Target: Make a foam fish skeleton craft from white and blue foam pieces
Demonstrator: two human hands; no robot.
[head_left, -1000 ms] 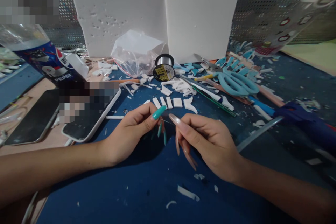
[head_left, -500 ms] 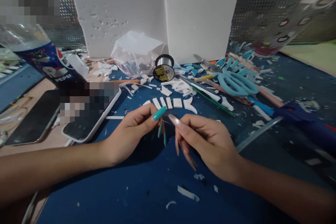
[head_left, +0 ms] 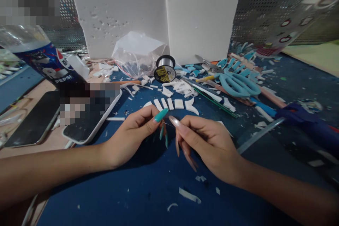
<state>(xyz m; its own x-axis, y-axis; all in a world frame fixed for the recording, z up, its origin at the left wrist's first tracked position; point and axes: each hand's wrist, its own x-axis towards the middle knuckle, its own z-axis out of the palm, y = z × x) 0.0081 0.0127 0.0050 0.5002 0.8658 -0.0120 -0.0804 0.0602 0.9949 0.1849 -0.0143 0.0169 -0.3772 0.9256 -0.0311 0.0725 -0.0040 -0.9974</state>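
Note:
My left hand (head_left: 132,132), with long teal nails, and my right hand (head_left: 206,141), with long pale pink nails, meet fingertip to fingertip over the blue mat (head_left: 137,187). Both are closed in a pinch on a thin clear thread (head_left: 167,123) that runs between them. Just beyond the fingertips lies a row of small white foam pieces (head_left: 172,103). A spool of clear line (head_left: 165,68) stands further back.
Two phones (head_left: 87,120) lie at the left beside a Pepsi bottle (head_left: 47,61). White foam boards (head_left: 159,14) stand at the back with a clear plastic bag (head_left: 137,54). Blue scissors (head_left: 238,83), pens and foam scraps crowd the right.
Both hands have shifted very slightly toward each other; the pinch on the thread is unchanged.

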